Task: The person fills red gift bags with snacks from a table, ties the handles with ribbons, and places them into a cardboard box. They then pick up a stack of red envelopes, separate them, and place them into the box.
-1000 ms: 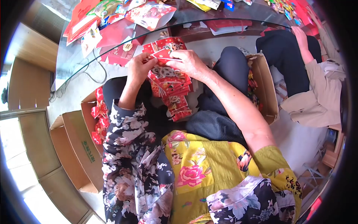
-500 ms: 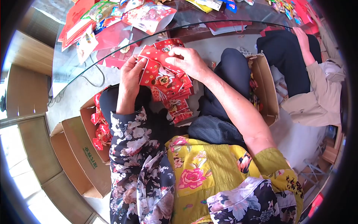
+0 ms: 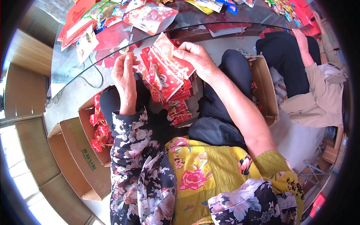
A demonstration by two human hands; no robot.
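My right hand [image 3: 200, 62] pinches the upper right edge of a red printed packet [image 3: 163, 75]. The packet is tilted, and its paler top flap points up toward the glass edge. Just left of it is my left hand [image 3: 125, 77], with the thumb raised and fingers loosely bent; I see nothing held in it. Beneath the held packet, a stack of similar red packets [image 3: 178, 108] lies over my lap, partly hidden by it.
A glass table [image 3: 150, 35] ahead carries snack bags and red envelopes. On the left stand a box of red wrapped bundles [image 3: 101, 137] and cardboard boxes [image 3: 80, 157]. Another open box [image 3: 266, 90] stands right of my knee. A person in a beige jacket [image 3: 317, 97] sits at the right.
My left hand has come off the packet and moved slightly left. My right hand has shifted a little right, still holding the packet, which has turned and shows its pale flap upward.
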